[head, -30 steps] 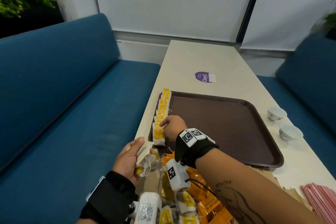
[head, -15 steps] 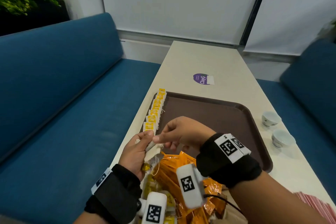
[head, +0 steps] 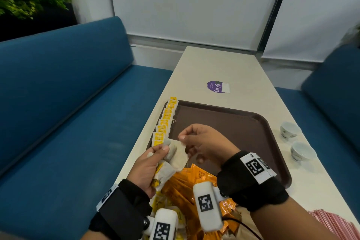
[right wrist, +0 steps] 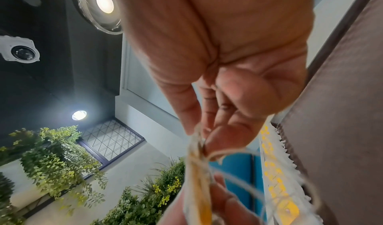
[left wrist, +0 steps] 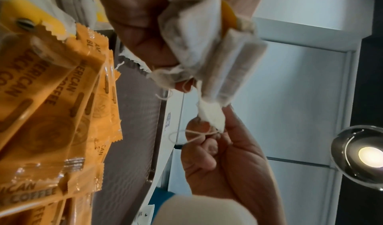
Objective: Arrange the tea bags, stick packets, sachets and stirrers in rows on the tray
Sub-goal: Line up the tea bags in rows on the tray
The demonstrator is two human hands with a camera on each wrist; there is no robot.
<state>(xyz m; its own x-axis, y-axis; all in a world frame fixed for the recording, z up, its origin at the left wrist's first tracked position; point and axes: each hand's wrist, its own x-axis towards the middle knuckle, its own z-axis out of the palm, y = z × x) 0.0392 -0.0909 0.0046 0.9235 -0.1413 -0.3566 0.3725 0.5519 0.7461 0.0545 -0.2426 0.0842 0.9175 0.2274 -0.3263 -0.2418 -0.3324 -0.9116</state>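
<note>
A row of yellow-tagged tea bags (head: 166, 121) is laid overlapping along the left edge of the brown tray (head: 243, 128). A bunch of loose tea bags (head: 175, 159) is held above the tray's near left corner. Orange stick packets (head: 187, 187) are heaped in front of the tray, and pink stirrers (head: 339, 224) are seen at the right.

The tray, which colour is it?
Dark brown, the tray; the head view shows it best.
</note>
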